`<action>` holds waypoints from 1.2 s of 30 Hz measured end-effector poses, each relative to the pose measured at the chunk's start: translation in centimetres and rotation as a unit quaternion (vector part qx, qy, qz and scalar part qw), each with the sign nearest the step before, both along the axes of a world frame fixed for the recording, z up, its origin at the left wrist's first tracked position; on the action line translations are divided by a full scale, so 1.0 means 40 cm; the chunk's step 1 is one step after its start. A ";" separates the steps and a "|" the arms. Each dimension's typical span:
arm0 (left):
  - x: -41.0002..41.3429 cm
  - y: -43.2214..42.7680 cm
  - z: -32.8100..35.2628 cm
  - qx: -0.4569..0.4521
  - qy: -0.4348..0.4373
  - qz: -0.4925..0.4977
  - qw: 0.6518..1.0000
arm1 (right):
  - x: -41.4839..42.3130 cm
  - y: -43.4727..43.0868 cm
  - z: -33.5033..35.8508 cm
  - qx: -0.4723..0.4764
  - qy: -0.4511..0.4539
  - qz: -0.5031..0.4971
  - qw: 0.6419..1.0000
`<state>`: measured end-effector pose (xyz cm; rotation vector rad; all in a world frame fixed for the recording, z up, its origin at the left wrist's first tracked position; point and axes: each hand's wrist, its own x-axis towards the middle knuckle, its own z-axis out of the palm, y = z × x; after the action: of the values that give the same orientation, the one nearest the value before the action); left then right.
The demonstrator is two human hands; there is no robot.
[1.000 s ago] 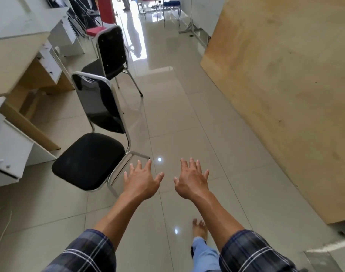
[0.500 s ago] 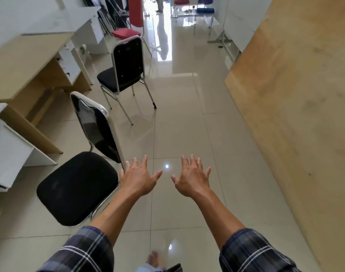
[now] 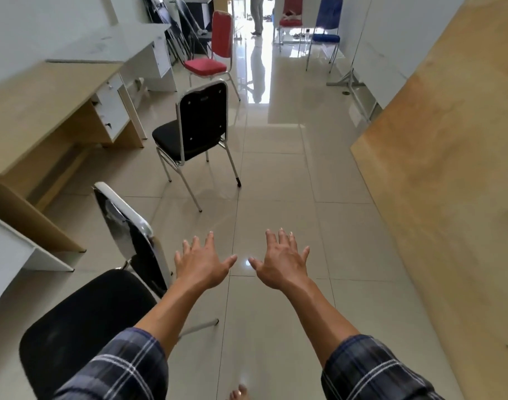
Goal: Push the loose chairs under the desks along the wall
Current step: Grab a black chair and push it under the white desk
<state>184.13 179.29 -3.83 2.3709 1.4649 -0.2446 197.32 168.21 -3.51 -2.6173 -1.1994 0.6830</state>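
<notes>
Both hands are out in front, palms down, fingers spread, holding nothing and touching nothing. The left hand is the one that counts here: the near chair sits right beside it, down and to the left, with the backrest top just left of that hand's fingers. The right hand is a good bit further off, out over bare floor. That chair is turned so its back faces the aisle and its seat points roughly toward the desks along the left wall, so I'd guess a shove on the backrest, leftward and away from the aisle, would send it under. It's well clear of the desk right now, not tucked at all. The second black chair stands further ahead and a little left, also loose, back toward the aisle, seat angled at the wooden desk. There's a red chair beyond that, near the white desk. So my read is left hand first, near chair, then on up the row. The big wooden board on the right narrows the aisle, so there isn't much room to swing wide.
</notes>
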 end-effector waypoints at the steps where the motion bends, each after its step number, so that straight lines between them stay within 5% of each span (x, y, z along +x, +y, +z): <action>1: 0.014 0.033 0.006 0.001 0.006 0.004 1.000 | 0.017 0.037 0.007 -0.001 0.001 0.008 1.000; 15: 0.077 0.367 -0.001 0.082 0.051 0.275 0.957 | 0.169 0.589 -0.020 -0.003 0.011 0.279 0.960; 23: 0.031 0.425 -0.013 0.034 -0.007 0.488 0.872 | 0.066 0.841 -0.006 0.041 0.020 0.476 0.878; 29: -0.050 0.484 -0.046 -0.048 -0.108 0.519 0.846 | -0.096 0.956 -0.021 0.065 0.074 0.549 0.830; 36: -0.072 0.525 -0.033 -0.042 -0.210 0.537 0.816 | -0.190 1.073 -0.045 0.067 0.069 0.596 0.797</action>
<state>181.26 200.27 -5.15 1.0869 2.1708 0.4597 189.71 211.15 -5.32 -1.3621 -2.6513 0.8406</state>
